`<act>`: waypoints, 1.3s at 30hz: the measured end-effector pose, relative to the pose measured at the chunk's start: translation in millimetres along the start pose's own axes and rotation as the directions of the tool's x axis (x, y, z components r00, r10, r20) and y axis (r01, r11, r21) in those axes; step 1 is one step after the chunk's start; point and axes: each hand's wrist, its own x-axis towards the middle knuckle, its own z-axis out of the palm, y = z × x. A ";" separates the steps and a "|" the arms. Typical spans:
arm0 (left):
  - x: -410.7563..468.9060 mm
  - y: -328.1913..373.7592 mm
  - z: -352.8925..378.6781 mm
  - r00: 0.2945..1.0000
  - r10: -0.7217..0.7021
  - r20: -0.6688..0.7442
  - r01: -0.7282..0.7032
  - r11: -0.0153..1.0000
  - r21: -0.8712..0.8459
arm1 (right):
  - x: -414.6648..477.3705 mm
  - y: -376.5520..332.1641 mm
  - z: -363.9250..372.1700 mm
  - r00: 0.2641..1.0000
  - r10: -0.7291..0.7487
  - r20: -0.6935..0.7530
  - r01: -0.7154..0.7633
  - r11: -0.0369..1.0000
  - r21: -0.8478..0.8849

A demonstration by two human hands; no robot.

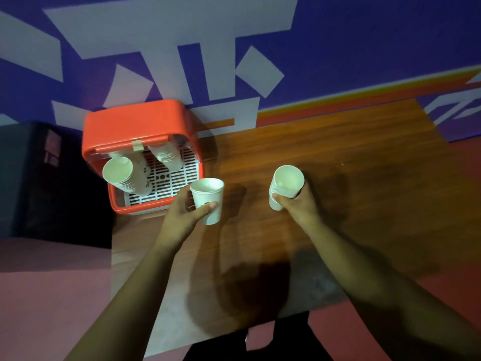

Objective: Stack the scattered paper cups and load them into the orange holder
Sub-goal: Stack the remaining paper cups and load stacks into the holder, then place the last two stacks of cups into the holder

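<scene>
White single cup (208, 199) in left hand (187, 212) grip; right hand (296, 204) grip wraps cup stack (285, 186), forearms outstretched.

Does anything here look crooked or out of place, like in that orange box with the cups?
Yes. Inside the orange plastic holder, the two stacks of white paper cups lean rather than stand straight: the left stack tips forward with its open mouth facing the camera, the right stack slants too. A strip of tape sits on the holder's front edge.

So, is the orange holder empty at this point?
No, the orange holder already has two cup stacks leaning inside on its white grate.
</scene>
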 end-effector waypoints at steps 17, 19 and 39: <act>-27.5 -12.9 -135.6 0.882 0.095 -0.462 -0.173 0.976 -0.130 | -30.4 -113.7 190.0 0.927 -0.214 0.309 0.195 0.977 0.092; -22.3 -12.0 -145.3 0.853 0.129 -0.506 -0.213 0.971 -0.110 | -26.8 -109.7 202.4 0.926 -0.219 0.308 0.205 0.976 0.077; 53.0 -48.3 -155.9 0.851 0.262 -0.455 -0.121 0.941 0.316 | 2.3 -84.4 246.9 0.931 -0.193 0.311 0.214 0.976 -0.035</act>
